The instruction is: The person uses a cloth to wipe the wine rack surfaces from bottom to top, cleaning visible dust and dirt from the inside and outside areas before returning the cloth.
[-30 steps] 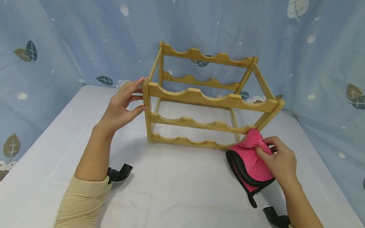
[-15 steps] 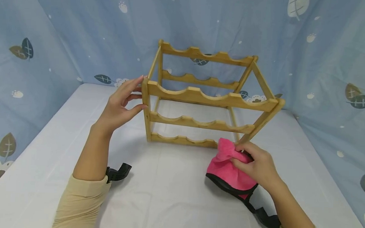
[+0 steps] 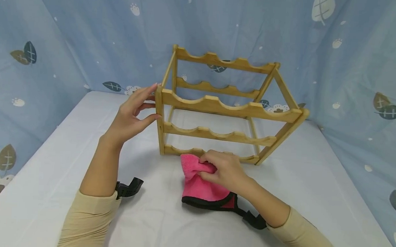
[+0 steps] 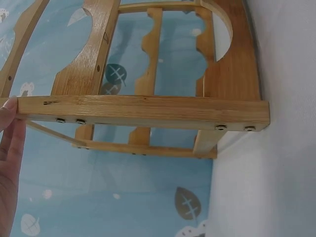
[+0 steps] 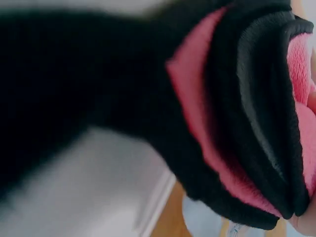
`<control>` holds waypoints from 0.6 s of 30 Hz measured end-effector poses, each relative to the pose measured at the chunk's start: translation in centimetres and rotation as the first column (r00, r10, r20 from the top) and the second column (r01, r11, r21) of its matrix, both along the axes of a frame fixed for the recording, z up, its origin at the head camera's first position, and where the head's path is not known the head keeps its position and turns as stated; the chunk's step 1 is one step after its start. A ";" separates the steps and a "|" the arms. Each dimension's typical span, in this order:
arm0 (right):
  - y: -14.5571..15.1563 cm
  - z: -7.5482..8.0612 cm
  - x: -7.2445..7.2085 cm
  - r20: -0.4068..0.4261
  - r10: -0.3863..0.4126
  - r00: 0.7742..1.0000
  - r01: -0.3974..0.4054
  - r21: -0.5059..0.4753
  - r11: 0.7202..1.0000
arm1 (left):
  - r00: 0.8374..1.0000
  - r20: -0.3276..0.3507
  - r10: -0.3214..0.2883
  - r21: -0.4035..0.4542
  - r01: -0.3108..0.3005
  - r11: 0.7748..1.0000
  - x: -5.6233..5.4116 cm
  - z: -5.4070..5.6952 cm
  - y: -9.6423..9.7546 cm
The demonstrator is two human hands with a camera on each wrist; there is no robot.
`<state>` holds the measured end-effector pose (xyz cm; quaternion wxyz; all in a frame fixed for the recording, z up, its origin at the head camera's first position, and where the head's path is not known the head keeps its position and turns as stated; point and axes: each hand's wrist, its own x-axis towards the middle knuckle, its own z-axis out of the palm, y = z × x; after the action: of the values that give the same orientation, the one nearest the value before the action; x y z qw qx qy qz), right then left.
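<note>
A wooden wine rack [image 3: 215, 102] with scalloped rails stands on the white-covered table. My left hand [image 3: 133, 114] holds its front left upright, thumb in front and fingers behind; in the left wrist view the fingers [image 4: 10, 128] grip that same upright [image 4: 148, 108] at its upper end. My right hand [image 3: 226, 170] pinches a folded pink cloth [image 3: 202, 189] with black edging in front of the lowest front rail [image 3: 175, 150], and overlaps that rail in the head view. In the right wrist view the black-edged cloth [image 5: 197, 123] fills most of the picture, hiding much of the hand.
Blue curtains [image 3: 106, 36] printed with leaves and paw marks hang behind and at both sides of the table [image 3: 155, 223]. A black wrist mount [image 3: 130, 187] is strapped to the left forearm, and another black mount [image 3: 255, 220] sits by the right sleeve.
My right hand has carried the pink cloth leftward along the front of the rack, from the right upright to the middle of the lowest rail. The left hand and rack stay in place.
</note>
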<state>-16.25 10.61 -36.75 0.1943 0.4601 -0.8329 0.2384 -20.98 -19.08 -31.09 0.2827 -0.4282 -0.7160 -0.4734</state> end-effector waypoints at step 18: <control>-6.3 -1.5 -2.5 0.302 -0.141 0.943 0.049 0.292 0.955 | 1.000 -0.005 0.004 0.006 -0.004 1.000 0.0 0.1 0.0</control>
<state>-18.79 4.28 -38.25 0.0012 0.3972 -0.9000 0.1794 -20.95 -19.06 -31.03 0.2867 -0.4273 -0.7147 -0.4738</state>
